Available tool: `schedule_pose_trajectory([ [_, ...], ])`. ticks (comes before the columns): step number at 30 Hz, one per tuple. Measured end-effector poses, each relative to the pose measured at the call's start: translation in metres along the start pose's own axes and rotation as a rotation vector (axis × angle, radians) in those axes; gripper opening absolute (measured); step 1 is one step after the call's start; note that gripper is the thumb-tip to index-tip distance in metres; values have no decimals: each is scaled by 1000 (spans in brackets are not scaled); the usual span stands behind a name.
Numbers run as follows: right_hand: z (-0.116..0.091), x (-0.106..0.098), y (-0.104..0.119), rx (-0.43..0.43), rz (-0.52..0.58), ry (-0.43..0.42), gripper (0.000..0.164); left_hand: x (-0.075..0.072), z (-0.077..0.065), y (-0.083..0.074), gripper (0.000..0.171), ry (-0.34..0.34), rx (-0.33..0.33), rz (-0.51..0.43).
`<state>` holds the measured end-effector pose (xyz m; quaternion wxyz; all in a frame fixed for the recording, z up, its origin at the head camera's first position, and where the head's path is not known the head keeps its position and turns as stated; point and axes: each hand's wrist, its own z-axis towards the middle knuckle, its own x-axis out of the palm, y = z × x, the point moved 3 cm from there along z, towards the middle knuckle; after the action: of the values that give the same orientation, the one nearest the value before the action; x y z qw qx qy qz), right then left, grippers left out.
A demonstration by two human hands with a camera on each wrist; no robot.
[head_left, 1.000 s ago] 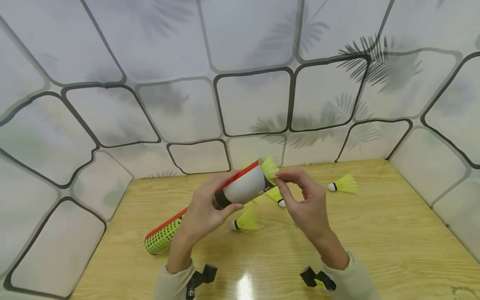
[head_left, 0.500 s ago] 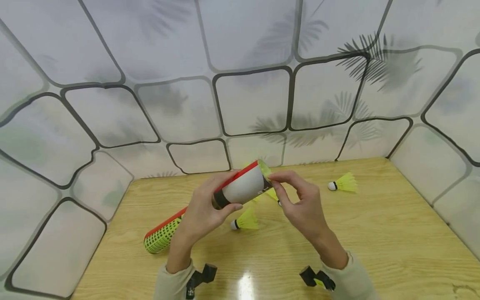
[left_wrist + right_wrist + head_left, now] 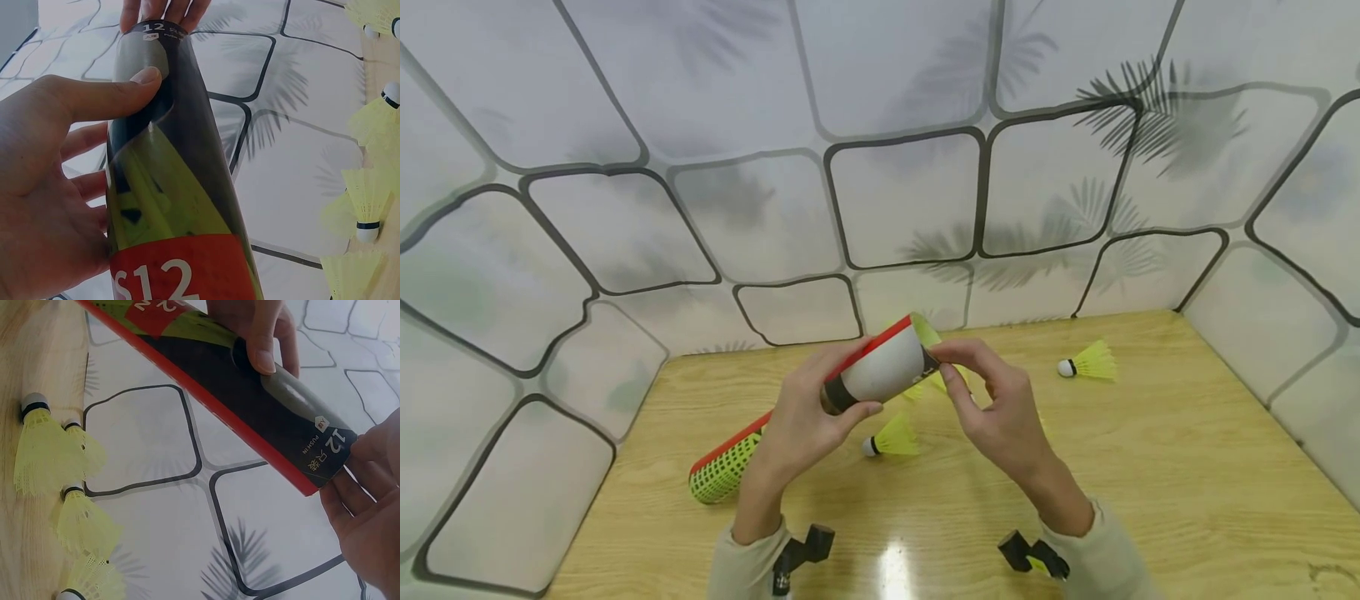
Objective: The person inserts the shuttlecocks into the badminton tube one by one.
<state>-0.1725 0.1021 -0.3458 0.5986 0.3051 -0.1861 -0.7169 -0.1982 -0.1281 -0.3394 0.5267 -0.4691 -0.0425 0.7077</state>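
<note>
Long cylindrical grey, black, red and lime tube [image 3: 882,369]: was grey-white with black bands toward 2 o'clock, lime with black dots toward 8 o'clock, a red stripe running lengthwise.
Yellow cone-shaped netted shuttlecocks [image 3: 1093,362]: had white rounded tips ringed black.
Honey-yellow wooden tabletop [image 3: 1187,450]: showed fine grain.
White patterned backdrop [image 3: 910,208]: carried black and grey rounded outlines, a black frond [image 3: 1137,107] at 2 o'clock.
</note>
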Motion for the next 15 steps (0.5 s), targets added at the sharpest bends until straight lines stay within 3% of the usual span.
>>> schedule_pose_trajectory([
  [9, 4, -18, 5, -80, 69, -44, 38, -3, 0, 2, 73, -11, -19, 5],
  [15, -4, -41, -7, 1, -16, -54, 37, -9, -2, 8, 75, -32, -49, -7],
])
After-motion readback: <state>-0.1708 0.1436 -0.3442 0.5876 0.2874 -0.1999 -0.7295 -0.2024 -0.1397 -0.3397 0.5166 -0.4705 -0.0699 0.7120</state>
